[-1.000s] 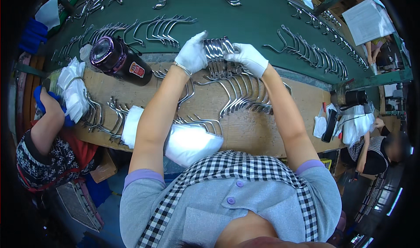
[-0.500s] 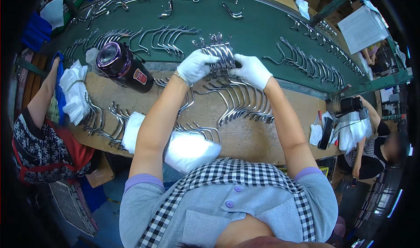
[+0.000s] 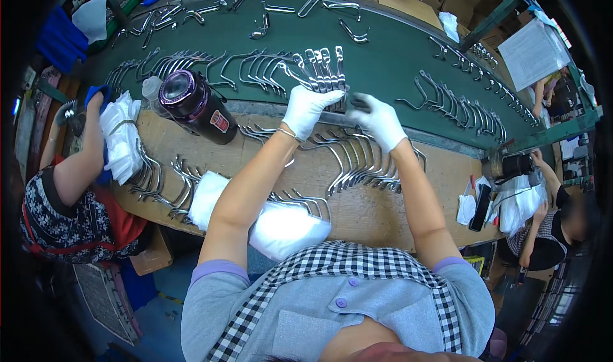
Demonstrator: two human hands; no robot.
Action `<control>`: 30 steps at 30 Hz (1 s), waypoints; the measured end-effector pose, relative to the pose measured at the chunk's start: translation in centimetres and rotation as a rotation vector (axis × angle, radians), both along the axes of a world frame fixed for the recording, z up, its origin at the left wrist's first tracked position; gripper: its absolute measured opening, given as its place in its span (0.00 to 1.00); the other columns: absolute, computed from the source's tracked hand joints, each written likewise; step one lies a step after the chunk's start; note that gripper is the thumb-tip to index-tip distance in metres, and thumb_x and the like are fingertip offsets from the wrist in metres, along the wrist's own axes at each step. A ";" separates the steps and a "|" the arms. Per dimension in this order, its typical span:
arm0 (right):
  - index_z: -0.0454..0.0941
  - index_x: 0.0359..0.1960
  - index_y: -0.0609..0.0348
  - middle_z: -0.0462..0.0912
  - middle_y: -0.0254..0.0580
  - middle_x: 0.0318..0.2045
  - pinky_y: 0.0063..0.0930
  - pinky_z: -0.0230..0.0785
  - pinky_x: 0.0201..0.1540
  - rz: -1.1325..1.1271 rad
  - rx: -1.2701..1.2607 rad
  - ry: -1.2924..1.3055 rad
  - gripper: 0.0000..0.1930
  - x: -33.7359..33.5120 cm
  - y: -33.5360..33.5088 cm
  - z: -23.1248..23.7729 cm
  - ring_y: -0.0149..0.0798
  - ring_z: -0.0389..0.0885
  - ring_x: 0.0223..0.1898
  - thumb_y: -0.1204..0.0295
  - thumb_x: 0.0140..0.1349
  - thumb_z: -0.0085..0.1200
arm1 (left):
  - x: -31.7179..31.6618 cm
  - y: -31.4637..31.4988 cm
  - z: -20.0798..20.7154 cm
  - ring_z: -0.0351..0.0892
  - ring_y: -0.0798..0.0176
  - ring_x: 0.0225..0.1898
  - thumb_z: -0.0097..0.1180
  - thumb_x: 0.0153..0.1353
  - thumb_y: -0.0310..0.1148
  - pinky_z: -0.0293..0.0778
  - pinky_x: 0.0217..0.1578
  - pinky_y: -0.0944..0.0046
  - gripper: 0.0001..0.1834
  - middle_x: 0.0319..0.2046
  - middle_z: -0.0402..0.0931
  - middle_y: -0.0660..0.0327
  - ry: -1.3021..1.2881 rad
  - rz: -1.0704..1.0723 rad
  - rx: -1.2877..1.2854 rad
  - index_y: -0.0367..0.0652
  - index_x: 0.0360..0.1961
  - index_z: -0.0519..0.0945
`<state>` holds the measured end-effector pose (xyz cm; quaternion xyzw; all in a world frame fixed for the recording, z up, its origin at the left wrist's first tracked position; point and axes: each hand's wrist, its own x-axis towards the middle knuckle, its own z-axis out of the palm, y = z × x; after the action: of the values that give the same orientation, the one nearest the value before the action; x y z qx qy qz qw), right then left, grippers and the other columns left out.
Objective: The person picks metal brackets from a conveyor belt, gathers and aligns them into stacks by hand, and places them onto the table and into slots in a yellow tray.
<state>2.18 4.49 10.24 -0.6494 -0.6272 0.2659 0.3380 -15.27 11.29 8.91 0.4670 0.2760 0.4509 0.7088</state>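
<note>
Lower parts of the held metal bars (image 3: 327,71): partly hidden by the left hand (image 3: 308,111). Right hand (image 3: 381,122): fingers blurred, their outlines indistinct. Toward the left end of the surface (image 3: 377,218), a clear bottle (image 3: 151,89) is partly covered by a dark flask (image 3: 198,111). At the near edge, a white bag (image 3: 290,230) hides parts of further bars (image 3: 317,200).

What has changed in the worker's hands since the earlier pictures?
The metal tools, earlier packed between both hands, have fanned out at their upper ends. The left hand grips them; the right hand appears to have let go, just beside them. The dark flask and white package stayed put.
</note>
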 end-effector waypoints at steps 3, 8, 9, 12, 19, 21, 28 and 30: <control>0.68 0.55 0.68 0.78 0.60 0.45 0.45 0.69 0.54 -0.127 -0.374 0.854 0.35 1.6 -0.4 -1.2 0.52 0.78 0.48 0.47 0.59 0.52 | 0.0 -0.4 1.2 0.77 0.75 0.33 0.63 0.51 0.24 0.74 0.37 0.71 0.12 0.34 0.81 0.65 0.010 0.019 0.073 0.38 0.39 0.81; 0.63 0.58 0.66 0.71 0.61 0.53 0.51 0.65 0.57 0.236 -0.588 1.406 0.43 -1.3 -0.1 -4.2 0.54 0.72 0.54 0.37 0.56 0.45 | 0.2 -1.1 1.2 0.78 0.74 0.34 0.63 0.50 0.23 0.74 0.38 0.71 0.13 0.34 0.81 0.65 0.064 -0.118 0.027 0.39 0.39 0.81; 0.61 0.60 0.66 0.68 0.60 0.56 0.50 0.64 0.59 0.396 -0.519 1.527 0.45 -1.8 0.1 -4.6 0.53 0.70 0.57 0.35 0.54 0.43 | 0.6 -1.4 1.2 0.78 0.73 0.35 0.63 0.50 0.23 0.74 0.38 0.71 0.13 0.35 0.81 0.64 0.086 -0.160 0.018 0.39 0.39 0.81; 0.59 0.60 0.66 0.65 0.57 0.58 0.51 0.62 0.61 0.262 -0.495 1.618 0.30 -2.5 0.3 -3.1 0.52 0.67 0.58 0.52 0.67 0.35 | 0.8 -2.6 2.0 0.78 0.73 0.35 0.64 0.49 0.24 0.74 0.39 0.71 0.12 0.34 0.81 0.65 0.164 -0.224 0.053 0.39 0.37 0.82; 0.62 0.58 0.68 0.68 0.58 0.56 0.57 0.60 0.61 0.577 -0.710 2.174 0.21 1.1 1.4 -5.8 0.52 0.69 0.56 0.68 0.70 0.25 | 1.0 -2.7 1.3 0.79 0.73 0.35 0.65 0.51 0.28 0.76 0.38 0.70 0.13 0.35 0.81 0.63 0.213 -0.340 0.079 0.37 0.39 0.81; 0.66 0.56 0.67 0.73 0.56 0.52 0.51 0.66 0.58 0.402 -0.655 1.998 0.20 1.0 1.2 -5.4 0.49 0.74 0.52 0.68 0.69 0.30 | 0.7 -2.6 1.3 0.78 0.72 0.36 0.64 0.53 0.32 0.75 0.39 0.70 0.14 0.36 0.80 0.62 0.246 -0.375 0.059 0.36 0.40 0.80; 0.74 0.48 0.62 0.81 0.45 0.42 0.35 0.76 0.45 0.090 -0.466 1.292 0.14 1.9 2.2 -4.1 0.38 0.82 0.41 0.70 0.63 0.49 | 1.0 -2.0 -0.1 0.75 0.68 0.44 0.57 0.57 0.31 0.69 0.50 0.66 0.16 0.41 0.79 0.61 0.413 -0.540 0.352 0.39 0.47 0.78; 0.74 0.49 0.63 0.81 0.44 0.43 0.32 0.74 0.48 0.126 -0.365 1.256 0.17 2.3 3.1 -5.1 0.37 0.81 0.43 0.70 0.59 0.55 | 0.7 -1.6 -0.3 0.76 0.67 0.46 0.60 0.54 0.31 0.70 0.51 0.66 0.16 0.46 0.79 0.58 0.447 -0.538 0.568 0.39 0.45 0.81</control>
<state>4.52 7.62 5.12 -0.3795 -0.2922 0.7159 0.5081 -14.59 9.66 8.65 0.7839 0.1564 0.1967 0.5677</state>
